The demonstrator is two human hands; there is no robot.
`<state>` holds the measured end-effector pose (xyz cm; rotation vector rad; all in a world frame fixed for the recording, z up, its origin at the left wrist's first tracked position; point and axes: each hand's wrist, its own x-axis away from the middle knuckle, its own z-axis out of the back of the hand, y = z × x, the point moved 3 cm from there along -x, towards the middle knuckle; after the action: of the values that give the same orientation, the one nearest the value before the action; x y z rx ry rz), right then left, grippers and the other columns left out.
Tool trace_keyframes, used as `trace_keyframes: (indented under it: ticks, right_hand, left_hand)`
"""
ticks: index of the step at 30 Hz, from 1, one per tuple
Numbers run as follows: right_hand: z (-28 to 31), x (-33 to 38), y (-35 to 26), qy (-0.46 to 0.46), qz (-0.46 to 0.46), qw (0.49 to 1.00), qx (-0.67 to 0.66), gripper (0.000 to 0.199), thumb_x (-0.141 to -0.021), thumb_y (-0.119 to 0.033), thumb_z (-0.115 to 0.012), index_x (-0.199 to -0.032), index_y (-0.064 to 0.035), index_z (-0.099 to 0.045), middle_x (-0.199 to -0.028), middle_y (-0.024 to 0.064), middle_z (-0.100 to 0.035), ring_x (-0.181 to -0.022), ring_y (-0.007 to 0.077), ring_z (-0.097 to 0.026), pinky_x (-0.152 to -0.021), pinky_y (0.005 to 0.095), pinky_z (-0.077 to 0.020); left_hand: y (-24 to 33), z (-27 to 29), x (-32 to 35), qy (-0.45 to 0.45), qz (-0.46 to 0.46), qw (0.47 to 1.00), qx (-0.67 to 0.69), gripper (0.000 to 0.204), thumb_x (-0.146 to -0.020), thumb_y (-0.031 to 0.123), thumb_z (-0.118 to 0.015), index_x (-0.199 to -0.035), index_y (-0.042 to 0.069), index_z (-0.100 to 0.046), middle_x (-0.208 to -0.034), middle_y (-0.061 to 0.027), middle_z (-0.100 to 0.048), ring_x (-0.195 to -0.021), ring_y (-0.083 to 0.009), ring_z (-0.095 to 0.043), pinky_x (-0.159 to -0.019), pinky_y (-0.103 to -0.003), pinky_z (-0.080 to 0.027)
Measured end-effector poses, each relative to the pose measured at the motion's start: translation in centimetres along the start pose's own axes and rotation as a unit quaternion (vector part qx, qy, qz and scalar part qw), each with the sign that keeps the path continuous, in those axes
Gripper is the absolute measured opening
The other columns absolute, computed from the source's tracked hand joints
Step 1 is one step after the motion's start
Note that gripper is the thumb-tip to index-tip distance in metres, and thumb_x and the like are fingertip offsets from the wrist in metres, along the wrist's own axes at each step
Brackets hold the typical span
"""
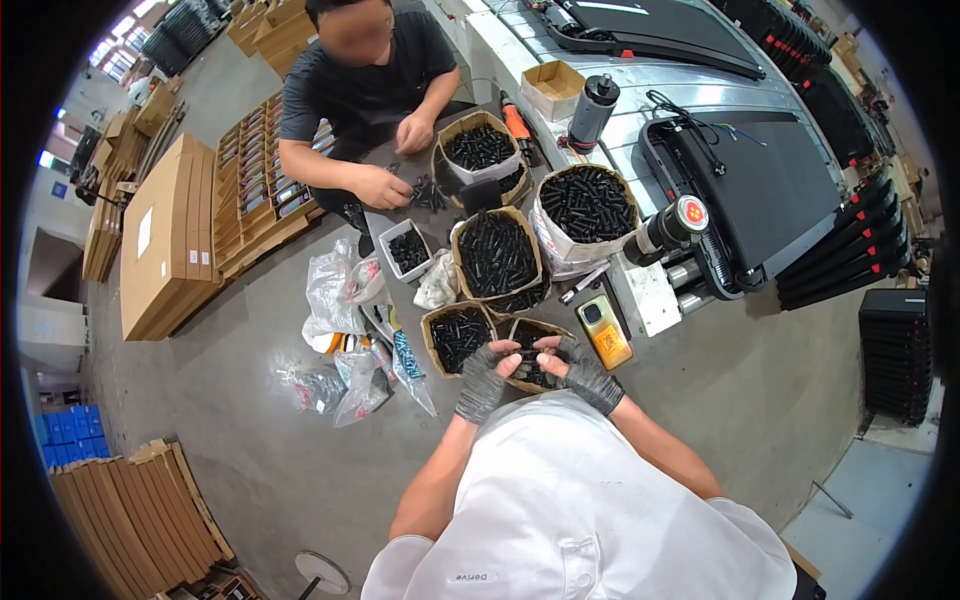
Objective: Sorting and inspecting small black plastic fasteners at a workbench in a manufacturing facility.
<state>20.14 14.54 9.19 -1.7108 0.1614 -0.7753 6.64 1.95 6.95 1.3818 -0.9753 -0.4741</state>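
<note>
Dark grey fingerless gloves cover both my hands. My left hand (pixel 485 384) and my right hand (pixel 588 378) face each other above a small open box (pixel 537 323), fingertips pinched together. Between them is a small dark part (pixel 527 355), too small to make out its kind. More black parts lie in the box below, partly hidden by my fingers. Close by on the left stands another small box (pixel 428 336) of short black rod-like pieces. Just beyond is a larger box (pixel 457 250) heaped with similar black pieces.
Opposite me a co-worker (pixel 365 110) handles black pieces at the table. Around are a white tray (pixel 384 245), a white rag (pixel 437 282), a phone (pixel 604 332), a bag of black parts (pixel 545 235), an upright motor-like cylinder (pixel 594 115), and plastic bags (pixel 335 290) to the left.
</note>
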Motion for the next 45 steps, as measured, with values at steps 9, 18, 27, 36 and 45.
trace_keyframes:
  ticks: [9,18,27,36,45]
  right_hand:
    - [0.1,-0.2,-0.1,0.033,0.094,0.982,0.162,0.02,-0.088,-0.015,-0.062,-0.102,-0.0016,-0.063,-0.088,0.0077,-0.064,-0.083,0.0179,-0.061,-0.076,0.0312,-0.0488]
    - [-0.1,-0.2,-1.8,0.003,0.148,0.942,0.301,0.02,-0.083,-0.017,-0.066,-0.098,-0.0041,-0.064,-0.088,0.0152,-0.064,-0.085,0.0305,-0.063,-0.075,0.038,-0.0487]
    - [-0.1,-1.3,-1.2,-0.016,0.136,0.968,0.212,0.025,-0.085,-0.022,-0.066,-0.098,-0.001,-0.063,-0.084,0.009,-0.065,-0.08,0.019,-0.063,-0.072,0.0313,-0.0494]
    - [-1.5,-1.7,-0.1,-0.138,-0.072,0.891,-0.427,0.034,-0.1,-0.027,-0.05,-0.123,-0.0028,-0.054,-0.112,0.0054,-0.06,-0.103,0.0166,-0.059,-0.094,0.031,-0.0485]
    - [-1.1,-1.1,-0.8,-0.103,-0.067,0.887,-0.445,0.03,-0.099,-0.019,-0.051,-0.124,-0.0022,-0.052,-0.113,0.0071,-0.058,-0.101,0.0176,-0.059,-0.091,0.0322,-0.0504]
  left_hand:
    - [1.8,-2.1,0.0,-0.046,-0.036,0.998,0.033,0.029,-0.086,0.014,-0.068,-0.111,0.001,-0.062,-0.101,-0.0074,-0.065,-0.094,-0.0142,-0.059,-0.086,-0.029,-0.048]
    - [2.8,-1.9,-1.4,-0.146,-0.078,0.925,-0.343,0.028,-0.082,0.012,-0.067,-0.109,0.003,-0.067,-0.093,-0.0164,-0.066,-0.087,-0.0286,-0.065,-0.078,-0.036,-0.051]
    - [2.1,-1.3,-1.9,-0.159,-0.034,0.951,-0.264,0.025,-0.086,0.024,-0.069,-0.1,0.003,-0.069,-0.086,-0.0149,-0.067,-0.08,-0.0265,-0.065,-0.073,-0.035,-0.049]
    - [3.7,-2.3,-2.4,-0.015,-0.166,0.963,-0.211,0.023,-0.087,0.019,-0.064,-0.103,0.002,-0.069,-0.114,-0.0115,-0.062,-0.102,-0.0232,-0.061,-0.089,-0.032,-0.047]
    - [6.1,-3.4,-1.6,0.049,-0.3,0.899,-0.317,0.023,-0.085,0.019,-0.066,-0.105,0.007,-0.068,-0.111,-0.013,-0.06,-0.102,-0.0273,-0.059,-0.091,-0.036,-0.046]
